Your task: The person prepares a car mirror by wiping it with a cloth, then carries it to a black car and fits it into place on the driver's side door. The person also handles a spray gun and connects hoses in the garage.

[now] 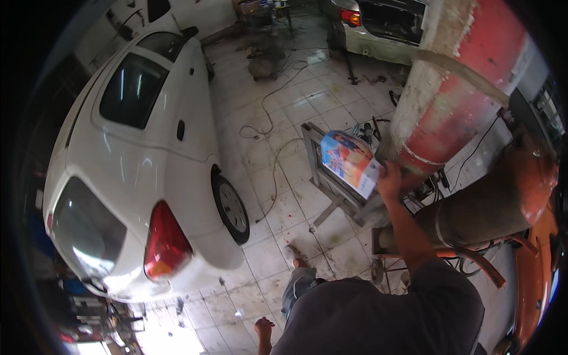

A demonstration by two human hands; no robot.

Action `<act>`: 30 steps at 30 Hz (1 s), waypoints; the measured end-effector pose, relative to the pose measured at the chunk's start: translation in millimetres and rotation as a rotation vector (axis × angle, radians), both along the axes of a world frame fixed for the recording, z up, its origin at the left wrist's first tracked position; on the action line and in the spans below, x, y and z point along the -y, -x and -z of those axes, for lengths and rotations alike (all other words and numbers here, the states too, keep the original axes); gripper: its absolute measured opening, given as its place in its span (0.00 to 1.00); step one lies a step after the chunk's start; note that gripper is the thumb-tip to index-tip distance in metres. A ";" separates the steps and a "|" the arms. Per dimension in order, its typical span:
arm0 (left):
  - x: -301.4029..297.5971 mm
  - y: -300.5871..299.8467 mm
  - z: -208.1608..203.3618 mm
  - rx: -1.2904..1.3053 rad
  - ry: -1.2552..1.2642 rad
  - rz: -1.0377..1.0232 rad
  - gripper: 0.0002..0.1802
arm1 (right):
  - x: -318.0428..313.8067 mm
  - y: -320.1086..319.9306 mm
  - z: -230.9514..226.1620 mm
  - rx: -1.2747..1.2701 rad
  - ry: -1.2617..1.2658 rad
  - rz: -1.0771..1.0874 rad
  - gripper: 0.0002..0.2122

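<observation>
My right hand [389,176] reaches forward and grips the lower right corner of a colourful blue and orange cardboard box [348,160]. The box is tilted over a grey metal stand [324,177] that leans beside a red and white pillar [449,89]. My left hand [263,327] hangs low by my side near the bottom edge, holding nothing, fingers loosely apart. My foot [299,262] stands on the tiled floor just below the stand.
A white car [148,160] fills the left side, its rear wheel close to my feet. Rusty orange gas cylinders [497,201] lie at the right on a trolley. Cables [269,118] trail over the dirty tiles. Another car [384,23] with an open boot stands at the back.
</observation>
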State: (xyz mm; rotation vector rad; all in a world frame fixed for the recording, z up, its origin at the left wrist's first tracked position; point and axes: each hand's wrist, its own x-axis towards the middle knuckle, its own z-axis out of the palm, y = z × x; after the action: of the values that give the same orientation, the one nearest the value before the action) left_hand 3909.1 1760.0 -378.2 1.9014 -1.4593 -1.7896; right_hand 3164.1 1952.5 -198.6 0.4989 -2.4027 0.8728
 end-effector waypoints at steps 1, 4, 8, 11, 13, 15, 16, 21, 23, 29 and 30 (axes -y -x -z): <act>45.4 39.1 -2.8 0.063 0.016 0.072 0.15 | -7.0 23.3 29.1 0.111 0.001 0.157 0.15; 178.6 93.4 29.1 -0.067 0.243 0.366 0.14 | 48.0 7.7 6.1 0.608 -0.281 0.449 0.17; 385.2 295.7 17.4 0.019 0.816 0.915 0.12 | 39.0 12.8 10.7 0.498 -0.243 0.502 0.18; 506.7 452.0 -8.1 -0.172 0.573 0.792 0.13 | 39.0 15.5 21.1 0.393 -0.226 0.492 0.19; 575.1 546.7 -20.7 -0.197 0.636 0.885 0.12 | 53.7 21.3 21.6 0.306 -0.243 0.483 0.20; 604.4 629.6 -41.6 -0.278 0.367 0.730 0.12 | 56.2 21.6 14.1 0.269 -0.357 0.469 0.20; 627.8 655.6 -49.4 -0.353 0.317 0.695 0.12 | 62.1 22.5 9.2 0.323 -0.405 0.486 0.20; 720.1 690.1 -37.1 -0.059 0.364 0.955 0.20 | 57.5 80.6 -4.7 0.566 -0.648 0.585 0.17; 744.4 672.3 -20.5 0.001 0.046 0.723 0.21 | 101.8 146.8 -27.4 0.463 -0.626 0.669 0.17; 812.0 624.9 60.4 0.202 0.624 1.982 0.17 | 291.5 371.5 -5.9 0.522 -0.072 0.387 0.14; 818.1 634.3 62.3 0.140 0.583 2.148 0.14 | 344.2 406.5 -10.7 0.627 -0.034 0.298 0.15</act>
State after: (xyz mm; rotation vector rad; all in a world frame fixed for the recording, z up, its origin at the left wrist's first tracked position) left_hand 3274.8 941.9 -440.5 -0.5242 -3.7743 -0.7389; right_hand 2757.6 1608.3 -187.9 -0.1586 -2.9467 0.9524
